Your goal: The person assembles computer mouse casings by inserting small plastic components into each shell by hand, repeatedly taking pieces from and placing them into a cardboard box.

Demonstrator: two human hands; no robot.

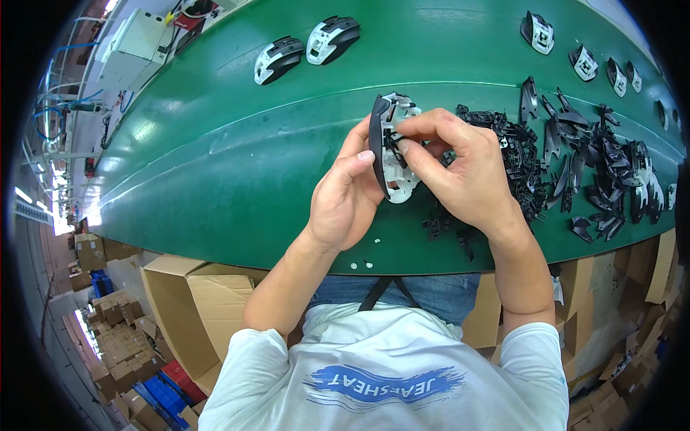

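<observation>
One black-and-white shell (397, 188), held on edge above the table (215, 172), inward of the middle of its near edge: left hand (343, 197) curled round the dark outer side, thumb on it; right hand (466, 169) pinching a small black part (393, 144) at the white inside. Also on the table: black pieces (516, 154), heaped toward the right end; two mice (333, 39), near the far edge; white bits (369, 265), close by the near edge.

parts (519, 154) on table (215, 172), right of shell (394, 172) (nearby)
</observation>
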